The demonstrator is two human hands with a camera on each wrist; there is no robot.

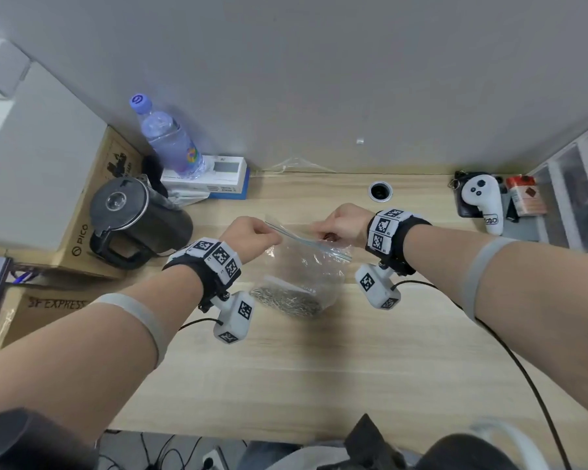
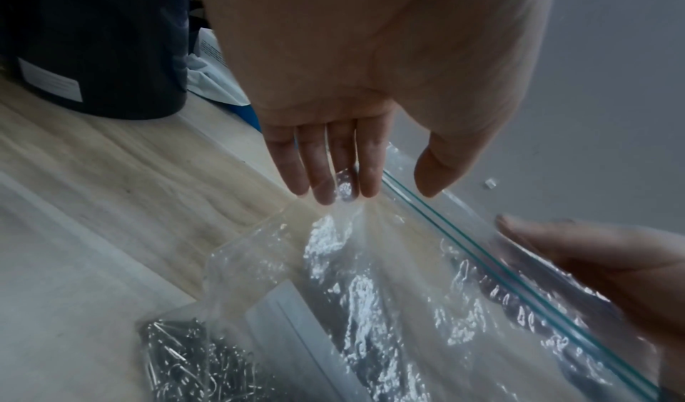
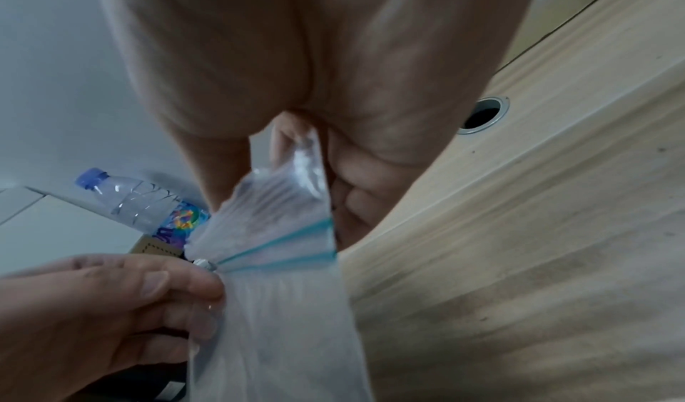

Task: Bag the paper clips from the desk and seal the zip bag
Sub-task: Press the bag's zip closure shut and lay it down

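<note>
A clear zip bag [image 1: 306, 266] hangs upright just above the wooden desk [image 1: 319, 368], held between my two hands. A heap of metal paper clips [image 1: 289, 298] lies in its bottom, also seen in the left wrist view as paper clips [image 2: 185, 358]. My left hand [image 1: 272, 237] pinches the left end of the green zip strip [image 2: 482, 250]. My right hand [image 1: 319, 232] pinches the top edge at the right end, thumb against fingers [image 3: 296, 150]. The zip strip [image 3: 281, 247] runs taut between the hands. Whether the strip is pressed closed along its length I cannot tell.
A black kettle [image 1: 133, 218] stands left on cardboard boxes [image 1: 92, 212], with a water bottle [image 1: 170, 140] and a white box [image 1: 214, 178] behind. A cable hole [image 1: 381, 191], a white controller [image 1: 482, 201] and a red pack [image 1: 525, 195] lie far right by plastic drawers [image 1: 577, 184].
</note>
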